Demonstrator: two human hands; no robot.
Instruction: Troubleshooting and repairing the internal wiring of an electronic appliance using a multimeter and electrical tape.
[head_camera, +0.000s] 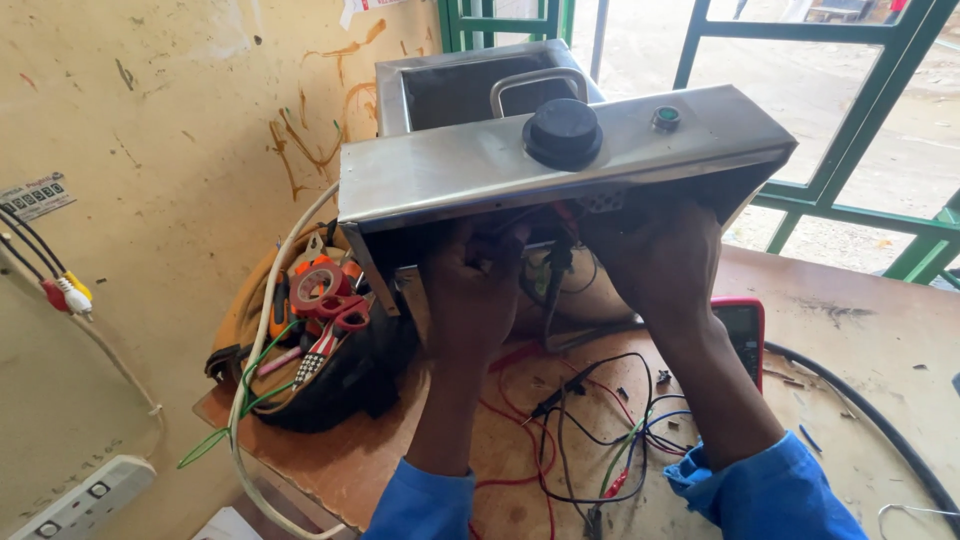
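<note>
Fingers (470, 262) of both hands reaching into steel control box (560, 160) underside, seemingly curled among wires (560, 265), grip hidden

small white rectangular label (37, 196) on yellow wall (180, 120); red-cased meter screen (741, 330) on table (860, 330)

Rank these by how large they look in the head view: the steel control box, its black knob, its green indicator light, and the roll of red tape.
1. Steel control box
2. Black knob
3. Roll of red tape, looks only slightly smaller than the knob, so unsure
4. Green indicator light
</note>
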